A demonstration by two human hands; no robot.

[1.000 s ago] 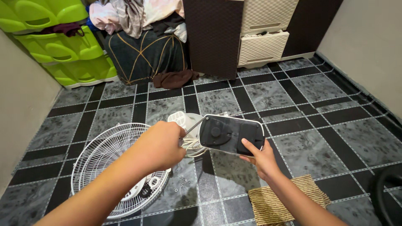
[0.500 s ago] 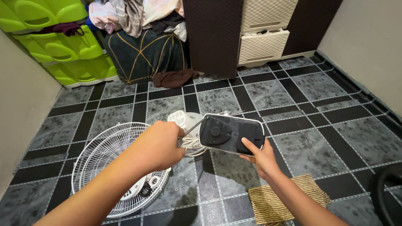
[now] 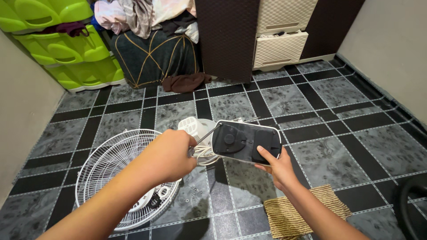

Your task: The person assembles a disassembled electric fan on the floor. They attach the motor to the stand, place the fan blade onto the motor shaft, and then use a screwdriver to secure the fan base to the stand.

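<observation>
A: Lowest in the frame, what does each of the hands have?

B: The right hand [image 3: 276,168], just right of centre, is curled under the lower edge of a black fan base plate [image 3: 246,142] with a white rim, thumb pressed on its face, holding it off the floor. The left hand [image 3: 171,153] is closed in a fist round a slim screwdriver [image 3: 206,135] whose shaft runs up toward the plate's upper left corner. White cord [image 3: 203,155] loops between the two hands.

A: How would that step go well?

B: Probably by keeping the plate steady with the right hand, seating the tip squarely before turning, and pressing along the shaft so it doesn't slip. Loose screws [image 3: 194,191] lie on the floor tiles [image 3: 320,164] below; any that come out would best join them.

A: And around them?

B: A white wire fan grille [image 3: 111,164] lies flat at lower left, small white parts inside it. A woven mat [image 3: 302,213] is at lower right. Behind the plate sits the white motor housing [image 3: 195,126].

A: The containers farther back?

B: Upper left, stacked lime-green bins [image 3: 66,49], one holding a dark cloth. Beside them a dark laundry basket [image 3: 153,60] heaped with clothes. At top right, cream drawers [image 3: 280,49], one slightly open, contents unclear.
</observation>
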